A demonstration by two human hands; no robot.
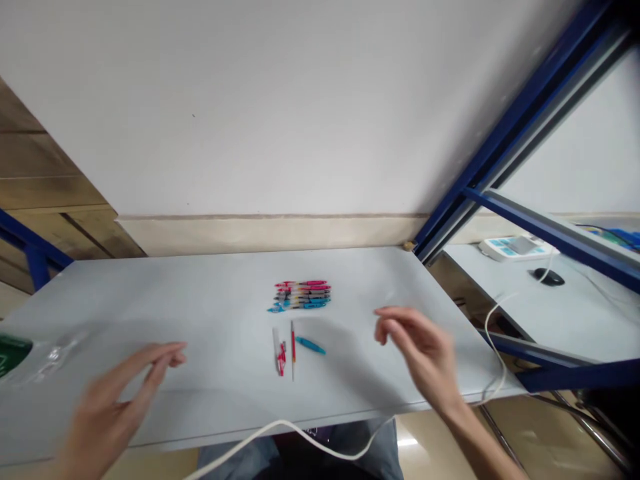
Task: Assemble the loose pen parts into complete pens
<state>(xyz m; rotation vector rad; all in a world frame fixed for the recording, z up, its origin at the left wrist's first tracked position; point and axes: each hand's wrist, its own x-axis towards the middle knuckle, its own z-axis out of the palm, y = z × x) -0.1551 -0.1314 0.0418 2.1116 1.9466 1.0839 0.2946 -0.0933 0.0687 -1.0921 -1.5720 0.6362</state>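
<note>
My left hand (120, 393) hovers over the left part of the table, its fingers stretched out with the thumb close below them and no object visible in it. Above the right part, my right hand (423, 347) has loosely bent fingers and nothing visible between them. Pen parts lie between the hands: a clear pen barrel with a pink clip (280, 353), a thin red pen refill (293, 350) and a blue pen barrel piece (311, 345). Behind them, several pens (303, 295) in pink, grey-black and blue lie side by side in a stack of rows.
A clear plastic bag with a green patch (15, 353) lies at the table's left edge. A white cable (310, 440) loops across the front edge. Right of the blue frame (500, 133), another table holds a white device (517, 248) and a black mouse (549, 277).
</note>
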